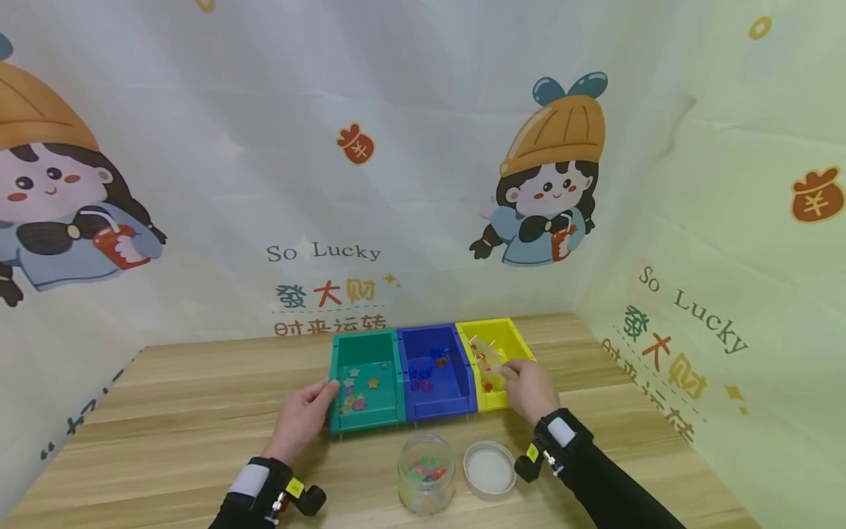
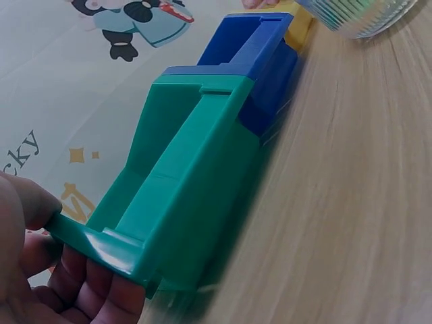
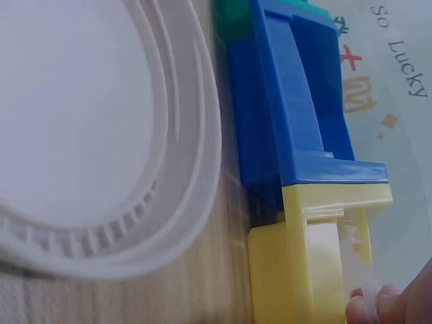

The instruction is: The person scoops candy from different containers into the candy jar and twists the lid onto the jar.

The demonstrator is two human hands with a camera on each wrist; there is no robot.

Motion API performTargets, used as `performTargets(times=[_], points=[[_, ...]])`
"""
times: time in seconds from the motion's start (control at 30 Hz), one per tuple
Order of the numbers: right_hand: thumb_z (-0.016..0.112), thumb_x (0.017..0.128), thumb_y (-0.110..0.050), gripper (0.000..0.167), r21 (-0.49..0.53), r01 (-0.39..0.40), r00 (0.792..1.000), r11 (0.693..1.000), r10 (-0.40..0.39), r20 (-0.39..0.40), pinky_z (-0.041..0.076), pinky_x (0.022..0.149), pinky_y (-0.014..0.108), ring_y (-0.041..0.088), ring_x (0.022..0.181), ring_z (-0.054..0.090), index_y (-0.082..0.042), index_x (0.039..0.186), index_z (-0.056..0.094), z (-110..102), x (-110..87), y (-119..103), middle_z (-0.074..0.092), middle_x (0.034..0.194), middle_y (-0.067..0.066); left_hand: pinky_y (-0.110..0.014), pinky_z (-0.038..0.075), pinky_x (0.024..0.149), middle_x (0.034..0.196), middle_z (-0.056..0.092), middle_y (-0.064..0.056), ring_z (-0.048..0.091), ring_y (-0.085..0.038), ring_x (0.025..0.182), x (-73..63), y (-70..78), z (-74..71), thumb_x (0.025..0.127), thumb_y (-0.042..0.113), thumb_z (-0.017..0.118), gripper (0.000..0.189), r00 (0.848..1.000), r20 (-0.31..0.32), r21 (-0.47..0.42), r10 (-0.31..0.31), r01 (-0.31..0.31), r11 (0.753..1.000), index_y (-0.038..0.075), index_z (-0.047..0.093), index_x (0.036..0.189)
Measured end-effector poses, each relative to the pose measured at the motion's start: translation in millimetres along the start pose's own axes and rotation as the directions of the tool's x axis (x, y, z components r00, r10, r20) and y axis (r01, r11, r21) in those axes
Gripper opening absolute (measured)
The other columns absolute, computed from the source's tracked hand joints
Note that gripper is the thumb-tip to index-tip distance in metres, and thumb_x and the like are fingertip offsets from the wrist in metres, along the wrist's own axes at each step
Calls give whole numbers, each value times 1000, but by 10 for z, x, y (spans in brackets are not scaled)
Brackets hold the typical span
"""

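Three joined open bins, green (image 1: 367,421), blue (image 1: 441,406) and yellow (image 1: 512,339), stand in a row on the table. My left hand (image 1: 299,420) grips the outer left wall of the green bin, thumb on top and fingers curled under the rim. My right hand (image 1: 531,391) is at the yellow bin's front right. It pinches a thin, translucent whitish piece (image 3: 366,282), whose exact kind I cannot tell. That piece reaches into the yellow bin, among white sticks and small orange-red bits (image 1: 487,386).
Small star- and flower-shaped pieces (image 1: 373,383) lie in the green bin, and blue and purple ones (image 1: 421,382) in the blue bin. In front stand a clear jar (image 1: 426,496) with colourful pieces inside and a white lid (image 1: 489,470). A printed cloth (image 1: 423,184) hangs behind.
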State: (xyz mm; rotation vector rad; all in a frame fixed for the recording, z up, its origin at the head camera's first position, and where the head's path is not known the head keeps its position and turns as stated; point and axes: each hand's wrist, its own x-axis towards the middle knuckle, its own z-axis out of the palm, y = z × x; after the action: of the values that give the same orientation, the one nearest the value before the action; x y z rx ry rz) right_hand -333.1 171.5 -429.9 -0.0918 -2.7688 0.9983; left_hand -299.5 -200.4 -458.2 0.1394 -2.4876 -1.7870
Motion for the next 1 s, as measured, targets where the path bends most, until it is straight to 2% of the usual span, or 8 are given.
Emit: performTargets(times=[0.13,0.2,0.3,0.4,0.6,0.83,0.9,1.0], points=[[59,113,-14,32,87,-16,1000,996,17,-8,59,98,52,34,106,69,7,131,74,-25,-35,23,76,128,26,-23,50,73,146,67,-22,61,-24,108,7,-2,-6,117,34,55,51,1000,2,7,10,-10,1000,3,56,157],[58,113,-13,32,133,-21,1000,991,22,-2,60,88,45,32,101,68,8,131,74,-35,-46,45,77,123,26,-23,51,74,146,67,-23,61,-25,110,6,-9,-8,117,34,55,51,1000,3,8,9,-9,1000,3,56,157],[57,114,-13,32,208,-45,999,977,43,13,53,75,33,27,92,65,9,131,74,-47,-61,81,77,112,22,-23,52,75,147,67,-23,62,-25,111,4,-20,-9,117,33,55,51,1000,2,10,9,-9,1000,3,56,158],[56,115,-14,33,263,-66,998,963,63,19,46,70,28,25,89,61,9,132,73,-67,-80,109,75,106,19,-22,54,77,148,67,-24,64,-25,111,4,-20,-7,117,33,55,51,1000,5,7,20,-21,1000,2,56,157],[56,115,-14,33,281,-29,999,959,41,-34,45,68,28,25,88,62,10,128,74,-116,-116,145,76,99,19,-24,53,75,145,68,-24,64,-23,105,12,-2,-3,117,33,55,51,1000,5,10,18,-18,1000,2,56,158],[56,115,-13,33,298,-17,998,954,34,-53,43,66,26,24,86,61,11,128,74,-184,-153,153,74,98,18,-23,55,89,153,64,-23,62,-27,122,11,4,-1,117,35,53,53,1000,6,22,6,-7,1000,3,55,159],[55,115,-14,33,301,-27,998,953,45,-51,43,66,25,24,87,60,10,128,74,-208,-159,166,74,99,18,-23,55,85,148,68,-23,63,-26,116,4,7,-5,117,35,54,53,1000,3,23,-8,8,1000,3,56,159],[54,115,-13,31,294,-32,997,955,50,-55,43,68,26,23,88,60,8,126,74,-253,-167,192,73,98,16,-22,52,74,125,71,-17,62,-20,99,0,16,-19,116,38,57,56,1000,-14,27,-24,25,999,2,55,159]])
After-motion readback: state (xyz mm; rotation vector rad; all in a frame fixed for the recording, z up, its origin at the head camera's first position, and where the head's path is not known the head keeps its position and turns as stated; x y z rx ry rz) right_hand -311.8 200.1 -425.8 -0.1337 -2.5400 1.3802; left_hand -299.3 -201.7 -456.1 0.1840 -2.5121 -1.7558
